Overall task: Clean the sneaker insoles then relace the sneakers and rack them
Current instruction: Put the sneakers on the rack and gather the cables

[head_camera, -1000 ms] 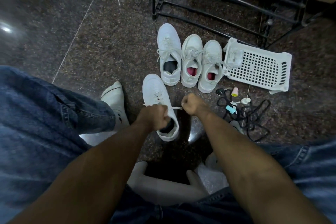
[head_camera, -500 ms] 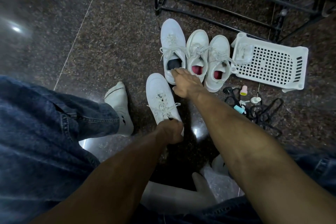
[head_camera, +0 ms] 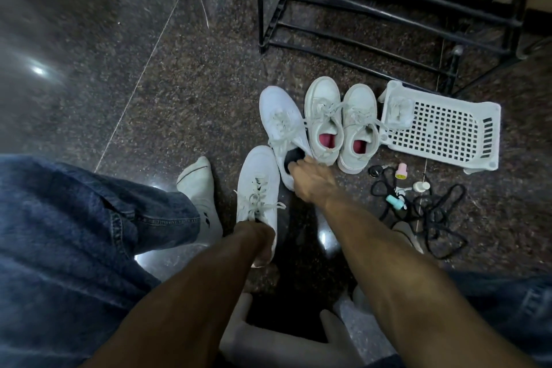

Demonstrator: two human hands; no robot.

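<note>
The left hand [head_camera: 259,231] grips the near sneaker's [head_camera: 258,188] heel — toe pointing away. The right hand [head_camera: 309,181] holds the tilted sneaker [head_camera: 280,125] by its collar — toe away, leaning left

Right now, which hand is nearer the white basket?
Right. The right hand grips the heel of a dark-lined sneaker, a pair of shoes away from the white basket; the left hand holds the nearest sneaker, farther off.

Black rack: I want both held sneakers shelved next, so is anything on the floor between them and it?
Partly. The red-lined pair stands between the right hand's dark-lined sneaker and the black rack.
</note>
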